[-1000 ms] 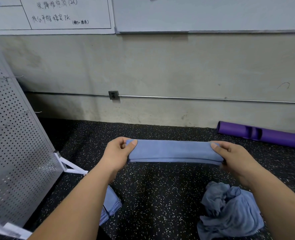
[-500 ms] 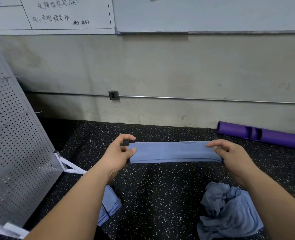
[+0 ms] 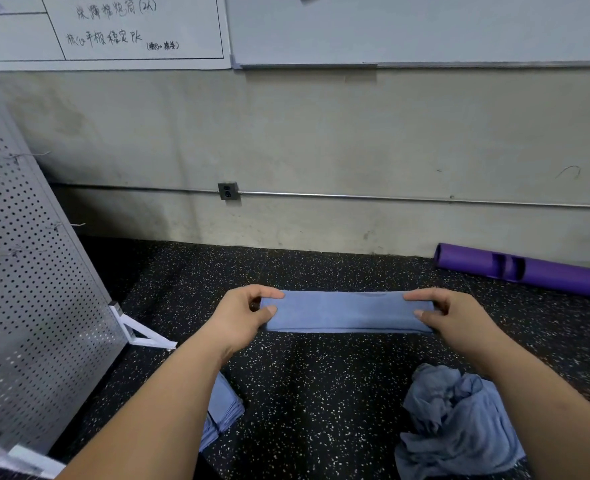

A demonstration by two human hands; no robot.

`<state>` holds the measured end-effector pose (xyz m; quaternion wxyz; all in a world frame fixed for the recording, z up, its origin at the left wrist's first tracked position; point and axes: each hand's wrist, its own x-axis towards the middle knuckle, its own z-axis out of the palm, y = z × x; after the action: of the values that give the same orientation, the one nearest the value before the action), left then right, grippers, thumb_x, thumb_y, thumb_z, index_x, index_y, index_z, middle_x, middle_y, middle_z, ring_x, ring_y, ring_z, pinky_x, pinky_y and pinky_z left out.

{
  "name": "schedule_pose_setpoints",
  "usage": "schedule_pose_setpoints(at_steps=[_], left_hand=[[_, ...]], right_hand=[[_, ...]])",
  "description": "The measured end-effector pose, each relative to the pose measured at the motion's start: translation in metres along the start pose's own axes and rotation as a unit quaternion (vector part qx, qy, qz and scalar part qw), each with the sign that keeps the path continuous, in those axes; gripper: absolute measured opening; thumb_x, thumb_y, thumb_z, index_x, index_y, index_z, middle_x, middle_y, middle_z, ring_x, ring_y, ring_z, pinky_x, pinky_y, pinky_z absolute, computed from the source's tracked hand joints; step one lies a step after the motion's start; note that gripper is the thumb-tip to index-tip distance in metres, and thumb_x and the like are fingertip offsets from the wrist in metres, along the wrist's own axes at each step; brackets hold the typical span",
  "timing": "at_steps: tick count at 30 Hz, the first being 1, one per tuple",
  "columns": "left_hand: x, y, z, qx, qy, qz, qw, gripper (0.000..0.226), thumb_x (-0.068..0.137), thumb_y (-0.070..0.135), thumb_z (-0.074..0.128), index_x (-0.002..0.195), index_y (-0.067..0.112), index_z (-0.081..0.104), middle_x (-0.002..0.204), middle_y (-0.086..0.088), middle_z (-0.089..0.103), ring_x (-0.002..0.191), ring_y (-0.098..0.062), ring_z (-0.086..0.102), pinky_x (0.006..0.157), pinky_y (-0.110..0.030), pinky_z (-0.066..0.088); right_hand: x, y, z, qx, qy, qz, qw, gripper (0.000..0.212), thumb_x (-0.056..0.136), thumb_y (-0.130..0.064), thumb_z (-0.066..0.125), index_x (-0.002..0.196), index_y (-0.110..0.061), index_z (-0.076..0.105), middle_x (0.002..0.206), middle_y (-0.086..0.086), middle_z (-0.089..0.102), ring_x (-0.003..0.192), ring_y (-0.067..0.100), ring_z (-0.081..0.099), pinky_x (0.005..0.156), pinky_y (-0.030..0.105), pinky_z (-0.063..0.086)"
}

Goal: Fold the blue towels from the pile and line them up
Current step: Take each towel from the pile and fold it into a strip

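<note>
A blue towel (image 3: 347, 311), folded into a long narrow strip, is stretched flat between my hands above the dark speckled floor. My left hand (image 3: 243, 315) pinches its left end between thumb and fingers. My right hand (image 3: 451, 317) pinches its right end the same way. A crumpled pile of blue towels (image 3: 456, 424) lies on the floor at the lower right, under my right forearm. Folded blue towels (image 3: 222, 408) lie at the lower left, mostly hidden by my left forearm.
A tilted perforated metal panel (image 3: 26, 289) on a white foot stands at the left. A purple roll (image 3: 529, 271) lies against the concrete wall at the right. Whiteboards hang on the wall above. The speckled floor (image 3: 321, 393) lies between the towel heaps.
The folded strip has come down and slightly away from me. My fingers have loosened and shifted on both ends, with the thumbs now lying on top.
</note>
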<state>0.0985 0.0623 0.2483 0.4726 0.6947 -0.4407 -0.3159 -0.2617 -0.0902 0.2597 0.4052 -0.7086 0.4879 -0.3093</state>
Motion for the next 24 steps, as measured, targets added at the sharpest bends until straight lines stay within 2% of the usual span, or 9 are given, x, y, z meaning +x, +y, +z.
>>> schedule_pose_setpoints(at_steps=[4, 8, 11, 14, 16, 18, 21, 22, 24], left_hand=[[-0.005, 0.009, 0.01, 0.016, 0.003, 0.01, 1.0, 0.031, 0.098, 0.01, 0.073, 0.111, 0.038, 0.077, 0.111, 0.0, 0.073, 0.08, -0.019, 0.063, 0.069, -0.033, 0.054], [-0.009, 0.018, 0.02, 0.029, 0.013, 0.015, 0.999, 0.037, 0.096, 0.011, 0.071, 0.123, 0.036, 0.072, 0.112, 0.005, 0.072, 0.098, -0.022, 0.071, 0.086, -0.04, 0.061], [-0.01, 0.022, 0.029, 0.052, 0.021, 0.017, 0.998, 0.041, 0.095, 0.02, 0.073, 0.132, 0.036, 0.067, 0.117, 0.007, 0.07, 0.101, -0.015, 0.069, 0.094, -0.041, 0.06], [-0.013, 0.028, 0.04, 0.041, 0.029, 0.01, 0.999, 0.044, 0.096, 0.026, 0.073, 0.137, 0.035, 0.062, 0.12, 0.011, 0.066, 0.106, -0.009, 0.066, 0.099, -0.041, 0.058], [-0.016, 0.033, 0.048, 0.037, 0.03, 0.005, 0.999, 0.045, 0.096, 0.027, 0.073, 0.138, 0.036, 0.06, 0.118, 0.016, 0.065, 0.106, -0.006, 0.065, 0.099, -0.04, 0.058], [-0.019, 0.037, 0.057, 0.044, 0.03, 0.01, 0.999, 0.046, 0.096, 0.026, 0.073, 0.139, 0.034, 0.059, 0.116, 0.019, 0.064, 0.103, -0.002, 0.064, 0.095, -0.034, 0.058], [-0.022, 0.041, 0.068, 0.049, 0.03, 0.028, 0.998, 0.046, 0.096, 0.022, 0.073, 0.138, 0.033, 0.058, 0.12, 0.014, 0.065, 0.094, -0.001, 0.067, 0.072, -0.014, 0.054], [-0.023, 0.042, 0.071, 0.048, 0.032, 0.034, 0.998, 0.046, 0.096, 0.02, 0.074, 0.137, 0.034, 0.058, 0.121, 0.013, 0.065, 0.093, -0.002, 0.067, 0.068, -0.011, 0.053], [-0.025, 0.043, 0.076, 0.047, 0.04, 0.048, 0.997, 0.047, 0.095, 0.018, 0.076, 0.136, 0.034, 0.059, 0.123, 0.013, 0.066, 0.099, -0.002, 0.067, 0.078, -0.015, 0.055]], right_hand=[[-0.001, -0.004, 0.007, -0.034, -0.001, -0.018, 0.999, 0.033, 0.096, -0.011, 0.074, 0.103, -0.043, 0.078, 0.085, 0.003, 0.063, 0.064, 0.016, 0.046, 0.061, 0.029, 0.039], [-0.002, -0.011, 0.015, -0.063, 0.019, -0.019, 0.998, 0.039, 0.094, -0.01, 0.071, 0.109, -0.045, 0.075, 0.099, -0.001, 0.071, 0.071, 0.016, 0.057, 0.066, 0.032, 0.045], [-0.005, -0.021, 0.022, -0.1, 0.032, -0.015, 0.994, 0.047, 0.092, -0.011, 0.068, 0.123, -0.046, 0.068, 0.096, -0.004, 0.069, 0.067, 0.016, 0.059, 0.062, 0.032, 0.045], [-0.01, -0.032, 0.034, -0.099, 0.053, -0.004, 0.994, 0.053, 0.092, -0.015, 0.067, 0.139, -0.038, 0.06, 0.092, -0.005, 0.065, 0.074, 0.016, 0.062, 0.064, 0.03, 0.043], [-0.015, -0.039, 0.044, -0.089, 0.066, -0.004, 0.994, 0.054, 0.095, -0.018, 0.067, 0.144, -0.034, 0.055, 0.095, -0.006, 0.065, 0.079, 0.013, 0.063, 0.063, 0.027, 0.043], [-0.02, -0.048, 0.054, -0.064, 0.074, -0.004, 0.995, 0.054, 0.097, -0.021, 0.069, 0.147, -0.031, 0.053, 0.099, -0.011, 0.066, 0.083, 0.005, 0.062, 0.064, 0.02, 0.04], [-0.027, -0.059, 0.07, -0.03, 0.079, -0.008, 0.996, 0.053, 0.098, -0.023, 0.071, 0.148, -0.03, 0.053, 0.107, -0.015, 0.068, 0.09, -0.003, 0.062, 0.067, 0.012, 0.04], [-0.029, -0.06, 0.076, -0.019, 0.079, -0.012, 0.997, 0.053, 0.098, -0.022, 0.072, 0.147, -0.03, 0.054, 0.108, -0.016, 0.069, 0.092, -0.003, 0.064, 0.068, 0.011, 0.042], [-0.033, -0.064, 0.085, -0.007, 0.08, -0.021, 0.997, 0.051, 0.098, -0.017, 0.072, 0.145, -0.031, 0.057, 0.11, -0.018, 0.069, 0.095, -0.005, 0.065, 0.069, 0.008, 0.044]])
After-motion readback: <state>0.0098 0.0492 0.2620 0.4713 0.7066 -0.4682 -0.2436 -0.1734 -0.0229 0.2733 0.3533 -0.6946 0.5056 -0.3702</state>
